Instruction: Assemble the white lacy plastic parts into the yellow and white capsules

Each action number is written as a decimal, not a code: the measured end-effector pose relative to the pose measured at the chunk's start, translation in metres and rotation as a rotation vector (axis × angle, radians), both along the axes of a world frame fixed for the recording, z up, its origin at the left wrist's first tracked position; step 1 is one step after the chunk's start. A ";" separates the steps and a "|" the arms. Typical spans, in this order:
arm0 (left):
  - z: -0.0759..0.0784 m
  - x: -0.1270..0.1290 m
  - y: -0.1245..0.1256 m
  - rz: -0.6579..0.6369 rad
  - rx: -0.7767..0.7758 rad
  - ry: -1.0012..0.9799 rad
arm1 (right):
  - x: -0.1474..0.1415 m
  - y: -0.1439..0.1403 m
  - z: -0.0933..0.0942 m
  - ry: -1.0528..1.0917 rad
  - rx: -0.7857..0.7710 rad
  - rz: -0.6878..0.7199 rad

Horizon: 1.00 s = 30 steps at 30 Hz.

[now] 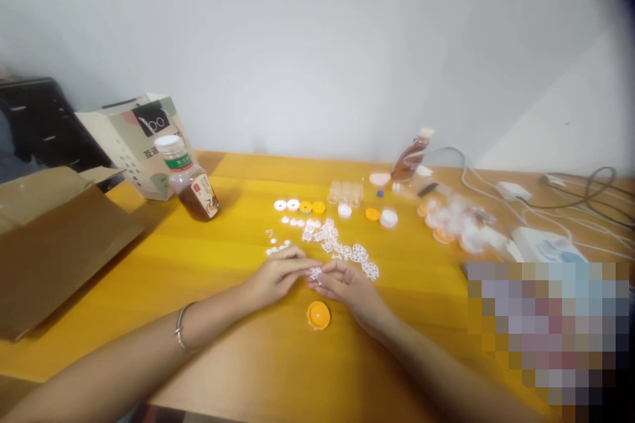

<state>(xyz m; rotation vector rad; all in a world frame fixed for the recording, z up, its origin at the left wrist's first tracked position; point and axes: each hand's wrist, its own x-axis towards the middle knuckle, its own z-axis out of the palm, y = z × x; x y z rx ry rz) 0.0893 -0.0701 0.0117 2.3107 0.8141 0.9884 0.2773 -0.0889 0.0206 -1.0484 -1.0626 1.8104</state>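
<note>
Both hands meet at the fingertips: the left hand (275,275) and right hand (347,284) share a narrow grip on a small white lattice piece (315,272), held low over the counter (149,291). Just nearer than the grip lies an orange cap (318,314); beyond it, loose lattice pieces (347,250) crowd; a tea bottle (191,182) stands far left.

Yellow wooden table (238,357). Landmark: orange cap (318,314), near the front edge; beyond it, white lattice pieces (342,248), then a row of rings (299,205). Far left of the cap a cardboard box (54,244) and tea bottle (191,182); far right, cables (546,211).
</note>
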 end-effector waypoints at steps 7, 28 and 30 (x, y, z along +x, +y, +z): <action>-0.001 0.002 -0.001 0.106 -0.077 -0.031 | 0.000 0.000 0.000 -0.004 -0.008 -0.008; 0.007 0.008 -0.006 0.115 -0.220 -0.080 | -0.003 -0.002 0.004 -0.045 0.092 0.024; 0.008 0.007 -0.005 0.100 -0.220 -0.094 | -0.002 -0.001 0.005 -0.029 0.105 0.043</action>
